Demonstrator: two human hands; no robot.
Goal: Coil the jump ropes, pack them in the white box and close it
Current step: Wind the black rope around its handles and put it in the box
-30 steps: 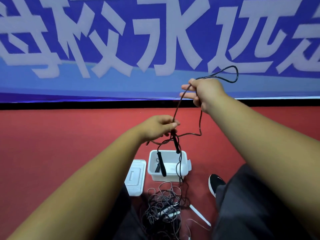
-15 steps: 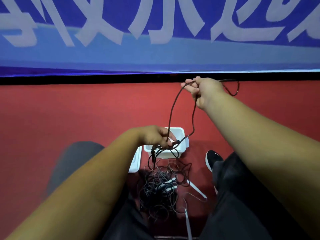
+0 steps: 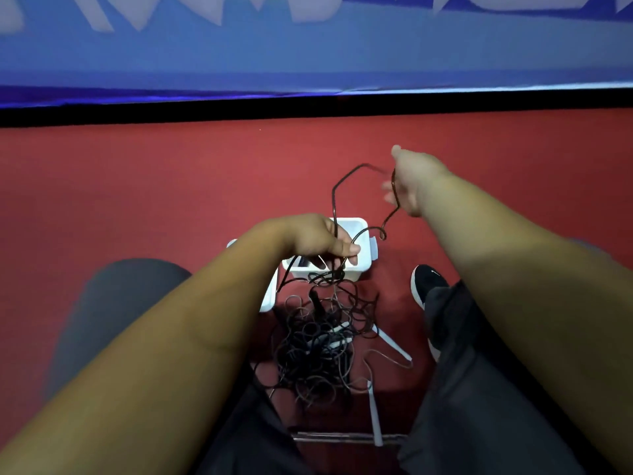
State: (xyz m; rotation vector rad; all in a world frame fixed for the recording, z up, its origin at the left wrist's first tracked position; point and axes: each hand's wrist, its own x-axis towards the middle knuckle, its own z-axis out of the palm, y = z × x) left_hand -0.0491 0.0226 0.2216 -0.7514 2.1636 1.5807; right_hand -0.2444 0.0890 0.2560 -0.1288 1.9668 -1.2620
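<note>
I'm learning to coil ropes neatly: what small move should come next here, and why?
Probably bring the right hand across to the left hand and lay the loop into its grip. The left hand pinches the rope over the open white box, one loop stretches to the blurred right hand, and a tangled pile lies on the floor.

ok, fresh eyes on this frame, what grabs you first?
The tangled pile of dark jump ropes on the red floor, bottom centre. Just above it, the left hand grips a dark rope over the open white box, the rope looping up to the blurred right hand.
</note>
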